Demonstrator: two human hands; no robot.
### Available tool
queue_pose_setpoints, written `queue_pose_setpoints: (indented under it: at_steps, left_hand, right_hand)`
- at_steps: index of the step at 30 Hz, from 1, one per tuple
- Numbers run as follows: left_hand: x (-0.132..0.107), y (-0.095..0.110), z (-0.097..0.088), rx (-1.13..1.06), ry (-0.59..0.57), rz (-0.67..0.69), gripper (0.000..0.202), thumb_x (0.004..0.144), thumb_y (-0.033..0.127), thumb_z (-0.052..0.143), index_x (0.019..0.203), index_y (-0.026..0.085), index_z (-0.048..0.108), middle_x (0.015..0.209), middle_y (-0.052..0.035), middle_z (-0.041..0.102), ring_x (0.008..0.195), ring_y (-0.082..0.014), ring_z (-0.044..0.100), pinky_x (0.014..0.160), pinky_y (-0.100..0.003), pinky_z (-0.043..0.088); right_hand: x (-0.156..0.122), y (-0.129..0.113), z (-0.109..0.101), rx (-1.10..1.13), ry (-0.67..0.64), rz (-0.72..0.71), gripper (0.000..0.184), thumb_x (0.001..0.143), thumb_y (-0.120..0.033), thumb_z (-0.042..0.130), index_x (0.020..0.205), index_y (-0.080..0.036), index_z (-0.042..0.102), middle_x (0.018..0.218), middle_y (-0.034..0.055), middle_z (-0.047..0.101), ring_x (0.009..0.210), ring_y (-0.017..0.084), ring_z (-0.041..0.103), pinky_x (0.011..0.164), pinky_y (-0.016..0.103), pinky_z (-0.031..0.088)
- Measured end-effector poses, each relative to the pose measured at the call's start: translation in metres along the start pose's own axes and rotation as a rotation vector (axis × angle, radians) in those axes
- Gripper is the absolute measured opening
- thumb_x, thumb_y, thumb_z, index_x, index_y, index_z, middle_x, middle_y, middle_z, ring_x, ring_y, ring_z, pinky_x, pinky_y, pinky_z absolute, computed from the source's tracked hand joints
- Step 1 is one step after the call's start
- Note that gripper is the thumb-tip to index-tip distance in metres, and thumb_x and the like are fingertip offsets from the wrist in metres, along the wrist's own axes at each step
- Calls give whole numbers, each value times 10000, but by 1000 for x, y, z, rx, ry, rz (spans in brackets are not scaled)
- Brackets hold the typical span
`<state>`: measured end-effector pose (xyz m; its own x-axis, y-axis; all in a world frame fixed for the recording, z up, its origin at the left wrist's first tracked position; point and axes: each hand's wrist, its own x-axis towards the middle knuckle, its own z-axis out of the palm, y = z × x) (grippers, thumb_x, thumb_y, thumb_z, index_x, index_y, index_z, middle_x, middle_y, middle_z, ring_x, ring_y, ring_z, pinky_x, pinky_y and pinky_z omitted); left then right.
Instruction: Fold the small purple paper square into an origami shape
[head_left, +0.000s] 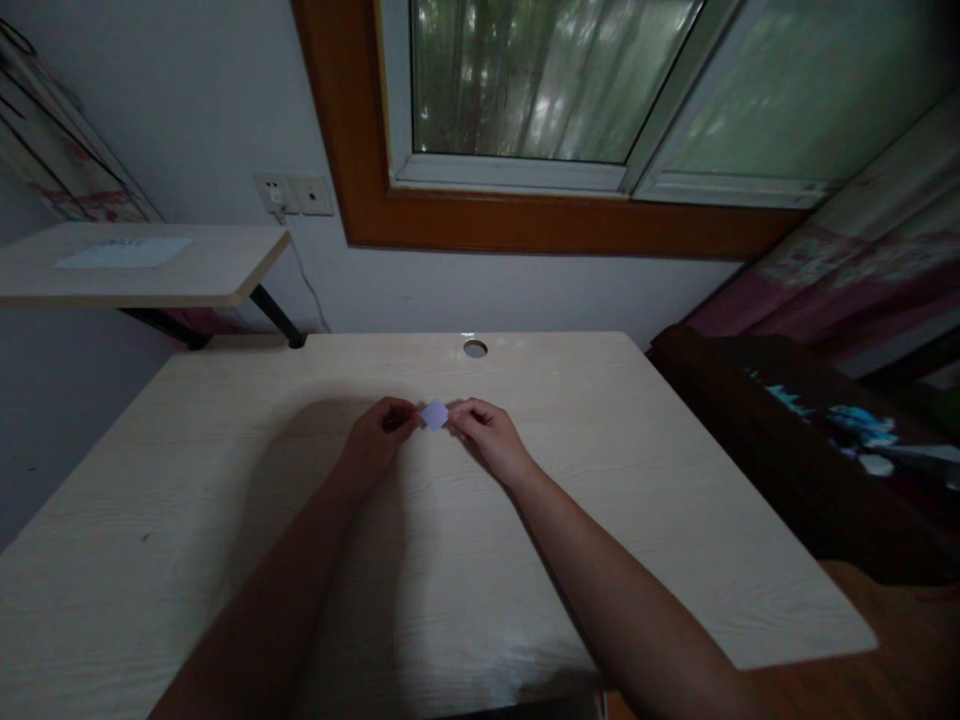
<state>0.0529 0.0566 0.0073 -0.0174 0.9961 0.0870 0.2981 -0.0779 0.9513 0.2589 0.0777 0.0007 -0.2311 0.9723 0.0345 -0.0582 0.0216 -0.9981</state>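
A small pale purple piece of paper [435, 414], turned like a diamond, is held between my two hands over the desk [600, 440]. My left hand [380, 437] pinches its left corner between thumb and finger. At the opposite corner, my right hand [491, 436] grips it the same way, with the other fingers curled in. Whether the paper is folded is too small to make out.
Beyond the hands, a round cable hole [475, 348] sits near the desk's back edge. A raised shelf [217, 265] with a paper sheet [124, 252] stands at the back left. A dark wooden piece of furniture [750, 420] with several items on it adjoins the right side.
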Motion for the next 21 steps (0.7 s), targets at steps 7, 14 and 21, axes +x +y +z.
queue_pose_setpoints:
  at_steps: [7, 14, 21]
  left_hand:
    - [0, 3, 0, -28, -18, -6, 239, 762, 357, 687, 932, 194, 650, 877, -35, 717, 806, -173, 666, 788, -313, 526]
    - [-3, 8, 0, -79, -38, 34, 227, 846, 359, 590, 954, 173, 662, 785, -19, 671, 733, -152, 621, 725, -282, 499]
    - [-6, 4, 3, -116, -99, 26, 326, 859, 431, 606, 1044, 171, 673, 888, -47, 709, 790, -166, 643, 744, -280, 511]
  right_hand:
    - [0, 2, -1, 13, -8, -15, 177, 753, -350, 697, 785, -176, 710, 677, -3, 621, 621, 121, 489, 614, 270, 364]
    - [-1, 3, -1, -9, -17, -23, 185, 766, -352, 694, 802, -172, 712, 675, -7, 612, 618, 117, 487, 609, 263, 359]
    - [-2, 3, -1, -62, -33, -48, 194, 773, -362, 703, 826, -177, 734, 700, -1, 625, 643, 120, 487, 624, 261, 358]
